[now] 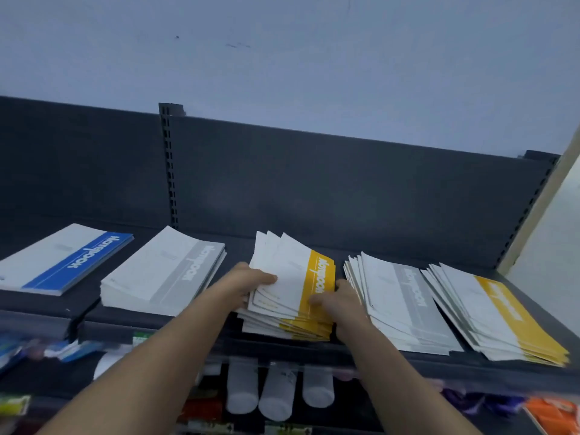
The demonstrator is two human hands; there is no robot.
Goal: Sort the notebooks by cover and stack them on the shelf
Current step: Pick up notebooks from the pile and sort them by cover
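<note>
Left hand (251,281), right hand (340,302) grip yellow stack (292,279) | grey stack (405,298) adjacent

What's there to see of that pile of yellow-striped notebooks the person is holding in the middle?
The middle yellow-banded notebook pile is thin paper booklets, white covers with a yellow band lettered "Notebook" in white. It lies on the dark shelf, untidily fanned, corners splayed at the back. The left hand grips its left edge, the right hand its banded right edge.
</note>
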